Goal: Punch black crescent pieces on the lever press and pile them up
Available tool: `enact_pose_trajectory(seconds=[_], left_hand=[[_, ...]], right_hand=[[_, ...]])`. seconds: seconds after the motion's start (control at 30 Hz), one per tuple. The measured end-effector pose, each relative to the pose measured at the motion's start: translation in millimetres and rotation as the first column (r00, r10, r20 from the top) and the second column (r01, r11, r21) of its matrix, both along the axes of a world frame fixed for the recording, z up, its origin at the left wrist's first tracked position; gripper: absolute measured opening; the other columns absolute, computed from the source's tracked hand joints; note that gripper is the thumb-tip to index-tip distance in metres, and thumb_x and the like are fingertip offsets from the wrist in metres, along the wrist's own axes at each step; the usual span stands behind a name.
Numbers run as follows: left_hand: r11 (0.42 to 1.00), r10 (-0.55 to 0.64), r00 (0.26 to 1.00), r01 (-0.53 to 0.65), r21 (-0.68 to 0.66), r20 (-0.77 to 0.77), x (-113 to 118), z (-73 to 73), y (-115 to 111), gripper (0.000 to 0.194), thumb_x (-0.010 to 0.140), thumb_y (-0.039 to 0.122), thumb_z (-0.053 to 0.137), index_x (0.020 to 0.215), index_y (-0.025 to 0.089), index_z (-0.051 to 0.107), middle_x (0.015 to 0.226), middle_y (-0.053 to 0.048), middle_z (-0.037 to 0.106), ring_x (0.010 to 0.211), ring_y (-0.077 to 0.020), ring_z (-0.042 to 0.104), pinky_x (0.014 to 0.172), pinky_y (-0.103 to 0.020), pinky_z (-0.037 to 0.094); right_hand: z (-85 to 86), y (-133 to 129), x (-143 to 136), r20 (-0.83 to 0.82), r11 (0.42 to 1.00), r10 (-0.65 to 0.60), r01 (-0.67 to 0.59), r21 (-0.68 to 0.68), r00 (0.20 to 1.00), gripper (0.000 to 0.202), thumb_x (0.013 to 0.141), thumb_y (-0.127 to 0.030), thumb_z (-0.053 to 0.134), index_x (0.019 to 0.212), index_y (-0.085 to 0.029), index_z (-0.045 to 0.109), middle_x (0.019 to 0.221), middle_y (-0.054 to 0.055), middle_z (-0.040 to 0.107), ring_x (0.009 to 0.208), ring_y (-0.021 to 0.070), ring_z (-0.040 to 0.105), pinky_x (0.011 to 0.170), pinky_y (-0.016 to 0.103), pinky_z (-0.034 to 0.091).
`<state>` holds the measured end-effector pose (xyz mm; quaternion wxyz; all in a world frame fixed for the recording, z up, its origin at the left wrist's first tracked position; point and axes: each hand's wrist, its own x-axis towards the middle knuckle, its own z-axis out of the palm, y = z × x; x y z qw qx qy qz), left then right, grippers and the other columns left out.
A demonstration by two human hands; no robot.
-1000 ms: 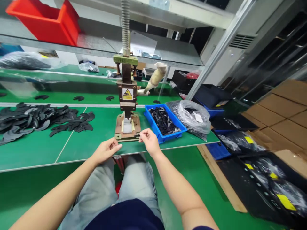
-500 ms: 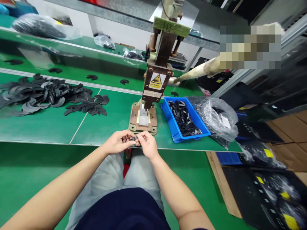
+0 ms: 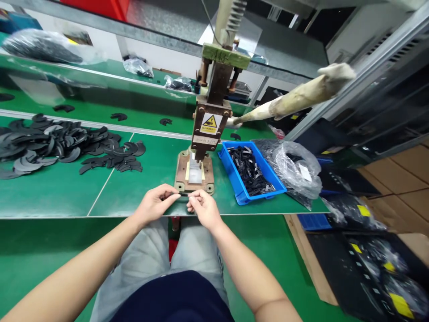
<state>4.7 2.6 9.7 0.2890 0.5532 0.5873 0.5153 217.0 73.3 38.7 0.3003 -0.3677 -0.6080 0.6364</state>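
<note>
A small black strip-like part (image 3: 184, 194) spans the gap between my two hands, just in front of the press base. My left hand (image 3: 157, 203) pinches its left end between thumb and fingers. At its right end, the thumb and fingertips of my right hand (image 3: 203, 206) are closed on it. Right behind them stands a hand press (image 3: 211, 118) with a yellow warning label. A pale block lies on its brown base plate (image 3: 181, 172), beneath the ram. To the right, a blue bin (image 3: 241, 197) holds many small black parts.
Black curved pieces (image 3: 63, 145) are heaped on the green table at left. The press's long lever (image 3: 291, 96) sticks out to the upper right. A clear plastic bag (image 3: 296, 165) lies beside the bin. More curved pieces (image 3: 119, 116) rest on the strip behind.
My hands have drawn slightly apart, so more of the black part shows between them. The camera view has shifted a little; press and bin stay in place.
</note>
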Motion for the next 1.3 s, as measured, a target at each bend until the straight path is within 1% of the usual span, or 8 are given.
enact_pose_trajectory(seconds=[0.17,0.33,0.47,0.7,0.9,1.03,1.17,1.3], left_hand=[[0.99,0.135,0.968,-0.125,0.061,-0.211,-21,17.9,52,0.034,0.099,0.051,0.068,0.109,0.021,0.081,0.093,-0.005,0.08,0.073,-0.0183,0.067,0.072,-0.031,0.056],[0.99,0.05,0.804,0.037,0.133,-0.593,-30,38.7,106,0.028,0.104,0.038,0.06,0.113,0.022,0.081,0.113,-0.008,0.081,0.1,-0.0231,0.074,0.09,-0.032,0.057],[0.988,-0.013,0.638,0.124,0.086,-0.77,-28,43.8,120,0.031,0.105,0.029,0.053,0.116,0.024,0.081,0.113,-0.008,0.08,0.103,-0.0236,0.075,0.087,-0.031,0.057],[0.974,-0.078,0.609,0.216,0.071,-0.789,-25,42.5,123,0.032,0.103,0.025,0.052,0.117,0.027,0.081,0.121,-0.006,0.078,0.113,-0.0238,0.074,0.093,-0.033,0.06],[0.972,-0.069,0.696,0.207,0.108,-0.715,-24,35.4,120,0.034,0.104,0.024,0.05,0.122,0.025,0.079,0.129,-0.006,0.079,0.121,-0.0236,0.074,0.105,-0.037,0.059],[0.972,-0.079,0.729,0.207,0.109,-0.68,-27,39.9,108,0.035,0.107,0.024,0.047,0.129,0.024,0.075,0.132,-0.006,0.078,0.124,-0.0224,0.072,0.11,-0.037,0.057],[0.992,0.05,0.712,0.048,0.12,-0.7,-72,38.7,80,0.032,0.107,0.03,0.051,0.129,0.022,0.073,0.13,-0.009,0.078,0.123,-0.0251,0.07,0.111,-0.041,0.054],[0.927,0.283,0.59,-0.371,0.058,-0.756,-164,30.8,33,0.035,0.101,0.039,0.058,0.125,0.02,0.075,0.129,-0.012,0.078,0.123,-0.0317,0.068,0.112,-0.046,0.05]], right_hand=[[88.9,43,40,-0.098,0.858,-0.156,0.183,0.479,0.983,0.024,0.099,-0.047,0.066,0.099,-0.023,0.068,0.079,0.0,0.07,0.074,0.014,0.068,0.073,0.031,0.06],[205.0,103,54,-0.516,0.268,-0.144,0.536,0.801,0.844,0.044,0.101,-0.055,0.064,0.135,-0.03,0.057,0.127,0.005,0.064,0.122,0.02,0.068,0.103,0.042,0.059],[248.7,120,45,-0.347,0.274,0.083,0.313,0.909,0.934,0.047,0.1,-0.061,0.063,0.132,-0.027,0.059,0.117,0.001,0.068,0.116,0.0166,0.07,0.105,0.041,0.059],[203.1,72,37,-0.44,0.352,-0.036,0.424,0.835,0.897,0.014,0.094,-0.034,0.073,0.094,-0.026,0.061,0.093,-0.001,0.065,0.095,0.0194,0.071,0.096,0.048,0.06],[123.8,40,52,-0.37,0.205,-0.179,0.402,0.893,0.912,0.016,0.091,-0.022,0.067,0.078,-0.023,0.059,0.082,-0.002,0.067,0.107,0.026,0.075,0.119,0.062,0.043],[103.0,45,48,-0.446,0.133,-0.212,0.478,0.868,0.87,0.016,0.09,-0.024,0.068,0.077,-0.024,0.059,0.08,-0.002,0.069,0.105,0.0266,0.076,0.117,0.062,0.046],[102.7,51,41,-0.505,0.131,-0.211,0.536,0.834,0.837,0.018,0.089,-0.029,0.07,0.075,-0.024,0.059,0.076,-0.002,0.07,0.1,0.0271,0.078,0.114,0.062,0.05],[101.0,53,38,-0.554,0.131,-0.198,0.582,0.803,0.809,0.018,0.087,-0.03,0.072,0.076,-0.024,0.059,0.075,-0.002,0.069,0.096,0.0277,0.078,0.11,0.061,0.052]])
